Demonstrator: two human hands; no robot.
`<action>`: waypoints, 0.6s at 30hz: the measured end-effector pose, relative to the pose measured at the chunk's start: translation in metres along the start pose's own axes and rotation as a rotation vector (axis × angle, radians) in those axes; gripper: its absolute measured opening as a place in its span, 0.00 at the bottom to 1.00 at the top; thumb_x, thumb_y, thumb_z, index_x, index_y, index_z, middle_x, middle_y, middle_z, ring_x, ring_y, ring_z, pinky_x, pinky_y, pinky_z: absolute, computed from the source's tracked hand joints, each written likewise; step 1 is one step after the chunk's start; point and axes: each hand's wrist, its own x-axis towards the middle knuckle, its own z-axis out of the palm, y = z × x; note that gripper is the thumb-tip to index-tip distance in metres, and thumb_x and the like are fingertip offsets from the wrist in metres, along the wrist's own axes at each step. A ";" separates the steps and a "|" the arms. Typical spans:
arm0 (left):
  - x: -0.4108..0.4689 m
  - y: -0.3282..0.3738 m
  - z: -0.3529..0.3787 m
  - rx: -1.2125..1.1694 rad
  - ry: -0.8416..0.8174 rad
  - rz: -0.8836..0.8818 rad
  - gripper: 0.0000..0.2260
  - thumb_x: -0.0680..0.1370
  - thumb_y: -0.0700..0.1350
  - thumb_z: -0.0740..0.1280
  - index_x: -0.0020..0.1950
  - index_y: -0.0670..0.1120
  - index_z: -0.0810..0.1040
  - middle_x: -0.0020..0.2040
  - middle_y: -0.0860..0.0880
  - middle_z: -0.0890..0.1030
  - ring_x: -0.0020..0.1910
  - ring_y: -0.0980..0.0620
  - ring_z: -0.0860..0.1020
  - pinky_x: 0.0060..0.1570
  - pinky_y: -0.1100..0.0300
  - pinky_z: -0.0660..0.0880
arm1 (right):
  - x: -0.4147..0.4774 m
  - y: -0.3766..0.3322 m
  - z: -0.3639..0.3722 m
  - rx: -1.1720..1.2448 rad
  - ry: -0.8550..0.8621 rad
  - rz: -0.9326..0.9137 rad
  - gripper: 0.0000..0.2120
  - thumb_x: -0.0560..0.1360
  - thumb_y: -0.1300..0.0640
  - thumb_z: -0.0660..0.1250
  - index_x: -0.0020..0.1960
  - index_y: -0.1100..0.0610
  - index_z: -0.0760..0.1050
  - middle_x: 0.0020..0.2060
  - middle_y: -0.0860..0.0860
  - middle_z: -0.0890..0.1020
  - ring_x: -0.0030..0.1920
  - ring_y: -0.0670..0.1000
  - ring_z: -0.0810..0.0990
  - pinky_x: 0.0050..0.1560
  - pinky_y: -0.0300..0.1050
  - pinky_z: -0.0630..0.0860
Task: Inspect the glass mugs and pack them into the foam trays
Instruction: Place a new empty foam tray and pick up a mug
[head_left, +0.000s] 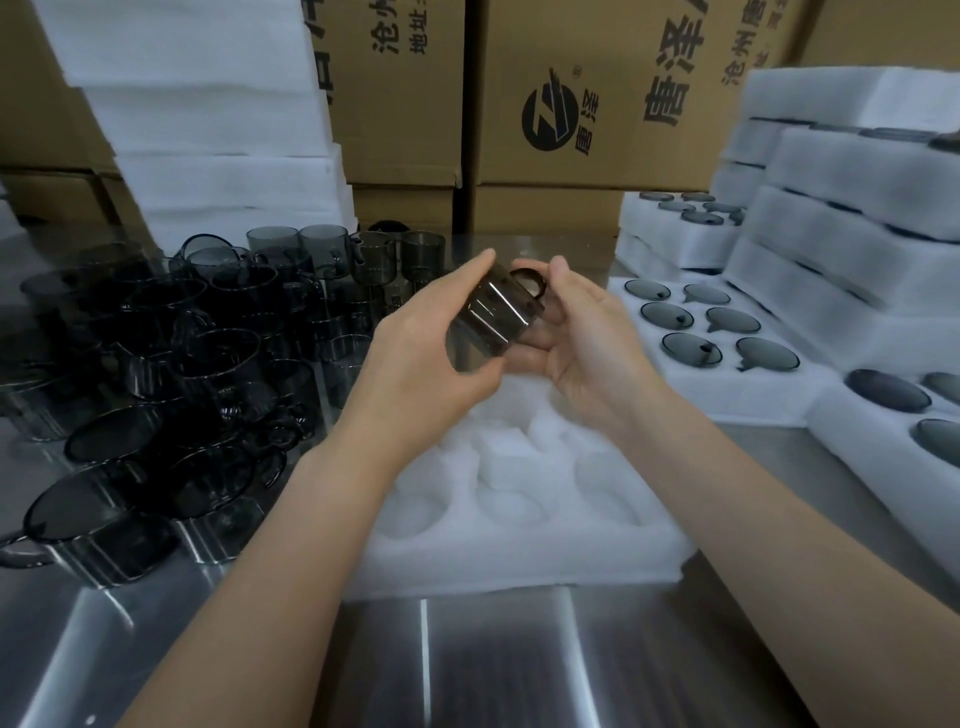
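Left hand (426, 338) and right hand (587, 332), grips curled round the mug (493, 312) above the foam tray (519, 561): rotate slowly, checking rim, handle.

There is one view only, from the person's head. It looks forward and down onto the metal surface (493, 665), close above it, and reaches the cardboard boxes (571, 104) at the back.

The mug (492, 314) is dark, shiny glass. The tray (519, 566) is soft white foam. The table (493, 665) is shiny metal.
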 end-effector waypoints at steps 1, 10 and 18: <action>0.000 -0.001 0.000 -0.034 0.010 -0.042 0.35 0.69 0.38 0.76 0.74 0.47 0.68 0.64 0.57 0.75 0.63 0.64 0.72 0.63 0.75 0.64 | 0.000 -0.001 0.000 0.018 -0.010 0.012 0.14 0.84 0.51 0.56 0.56 0.57 0.78 0.41 0.53 0.85 0.41 0.57 0.85 0.35 0.53 0.81; 0.005 0.000 -0.007 -0.648 0.172 -0.310 0.22 0.76 0.34 0.69 0.69 0.43 0.72 0.56 0.49 0.82 0.55 0.57 0.81 0.52 0.67 0.76 | -0.005 -0.003 0.001 -0.134 -0.111 -0.178 0.20 0.73 0.58 0.65 0.64 0.47 0.74 0.57 0.53 0.79 0.51 0.51 0.82 0.46 0.53 0.81; 0.007 -0.004 -0.009 -0.771 0.129 -0.432 0.11 0.77 0.45 0.68 0.59 0.48 0.80 0.51 0.46 0.85 0.51 0.47 0.84 0.50 0.57 0.80 | -0.015 0.004 0.007 -0.529 -0.236 -0.343 0.32 0.70 0.56 0.75 0.72 0.50 0.68 0.70 0.55 0.70 0.65 0.49 0.76 0.62 0.50 0.77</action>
